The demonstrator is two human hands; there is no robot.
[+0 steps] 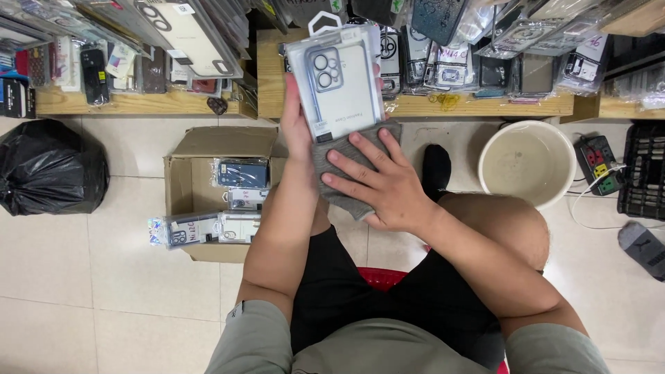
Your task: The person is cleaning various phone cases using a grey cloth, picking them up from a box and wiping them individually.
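Grey cloth [350, 176] lies under the right hand [384, 183], whose fingers are spread flat and pressed down on it, holding it against the lower edge of a packaged phone case [339, 83]. That package is clear plastic with a pale case inside, and it stands upright just above the right hand. The left hand [296, 128] grips the package from its left side and behind, fingers closed around the edge, touching the cloth's upper corner as well. Both hands sit close together, above the person's lap and black shorts [360, 298].

Left of the left hand and lower, an open cardboard box [187, 180] rests on the tiled floor [83, 277] with several more packaged cases [239, 173] in and over it. Further left sits a black rubbish bag [48, 166]. Right of the right hand stands a round pale bucket [530, 163], and beyond it a power strip [599, 163]. Beyond both hands, wooden shelves [415, 105] carry rows of hanging and stacked cases
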